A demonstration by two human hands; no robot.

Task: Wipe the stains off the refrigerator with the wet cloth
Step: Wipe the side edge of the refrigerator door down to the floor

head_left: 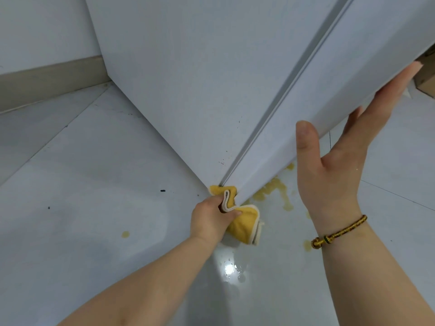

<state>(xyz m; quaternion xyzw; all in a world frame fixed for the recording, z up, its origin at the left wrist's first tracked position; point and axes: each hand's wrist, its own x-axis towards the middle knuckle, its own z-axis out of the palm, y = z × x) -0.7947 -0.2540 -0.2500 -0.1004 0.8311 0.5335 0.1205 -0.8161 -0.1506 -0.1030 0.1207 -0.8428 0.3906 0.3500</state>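
Right hand (pixel 334 165), fingers (pixel 381 97) straight, seemingly braces refrigerator (pixel 200 78); left hand (pixel 209 220) grips cloth (pixel 242 224).

We see a pale tiled floor (pixel 94 161) with a yellow spill (pixel 273 189) on it. Well left of the spill lie a small yellow drop (pixel 125 234) and a black speck (pixel 162 191). Below the spill, clear water drops (pixel 236 272) glint. Far left runs a beige baseboard (pixel 51 83) under a white wall (pixel 35 27), and far right sits a cardboard box (pixel 426 83).
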